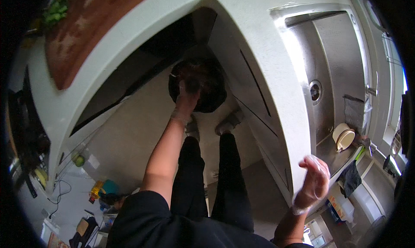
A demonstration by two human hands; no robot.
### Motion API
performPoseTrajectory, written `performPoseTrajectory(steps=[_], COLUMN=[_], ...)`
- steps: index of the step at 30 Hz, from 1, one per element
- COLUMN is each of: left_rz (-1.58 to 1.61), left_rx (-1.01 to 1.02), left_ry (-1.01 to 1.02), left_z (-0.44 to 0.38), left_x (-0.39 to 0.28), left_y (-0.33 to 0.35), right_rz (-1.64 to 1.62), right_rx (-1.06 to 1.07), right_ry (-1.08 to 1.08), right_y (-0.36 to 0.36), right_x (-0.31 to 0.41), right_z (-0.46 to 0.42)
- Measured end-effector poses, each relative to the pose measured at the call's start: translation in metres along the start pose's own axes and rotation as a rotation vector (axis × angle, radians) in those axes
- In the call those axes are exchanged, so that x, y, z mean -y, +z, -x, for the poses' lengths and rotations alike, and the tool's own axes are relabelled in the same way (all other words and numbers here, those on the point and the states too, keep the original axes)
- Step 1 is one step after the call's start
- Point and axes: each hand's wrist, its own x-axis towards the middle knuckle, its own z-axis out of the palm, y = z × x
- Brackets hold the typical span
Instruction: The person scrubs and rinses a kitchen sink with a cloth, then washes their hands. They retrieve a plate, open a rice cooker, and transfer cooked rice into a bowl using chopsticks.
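My left hand [188, 100], in a clear plastic glove, reaches down over a bin lined with a black bag [215, 100] on the floor. A dark rounded patch shows at its fingertips; I cannot tell whether it is something held. The contents of the bin are too dark to make out. On the other side, my right hand [314, 180] is raised beside the counter edge near the sink. It also wears a clear glove, and its fingers are loosely curled with nothing between them.
A white countertop [249, 31] curves around me, with a wooden cutting board [84, 34] and green leaves [56, 11] at left. The steel sink [343, 47] is at right, holding a cream container [343, 137]. A yellow-capped bottle [96, 189] stands behind at left.
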Motion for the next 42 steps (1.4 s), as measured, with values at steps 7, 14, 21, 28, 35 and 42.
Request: performPoseTrajectory(steps=[7, 14, 21, 28, 35, 42], left_rz=[0.056, -0.178, -0.587, -0.723, -0.788, -0.709], left_rx=[0.488, 0.65, 0.682, 0.618, 0.527, 0.543], left_ry=[-0.022, -0.063, 0.092, 0.234, 0.224, 0.162], left_z=[0.197, 0.308, 0.298, 0.294, 0.289, 0.288], left_x=[-0.079, -0.057, -0.009, -0.007, 0.009, 0.029], left_y=[0.139, 0.282, 0.352, 0.367, 0.359, 0.361], right_rz=[-0.114, 0.058, 0.147, 0.528, 1.214, 0.926], right_rx=[0.304, 0.148, -0.103, -0.116, 0.121, 0.722], right_ry=[0.171, 0.049, 0.192, 0.673, 0.593, 0.73], right_y=[0.033, -0.016, -0.094, -0.137, -0.139, -0.098], right_x=[0.045, 0.067, -0.033, -0.249, -0.314, -0.282], right_z=[-0.026, -0.058, -0.072, -0.107, -0.11, -0.108])
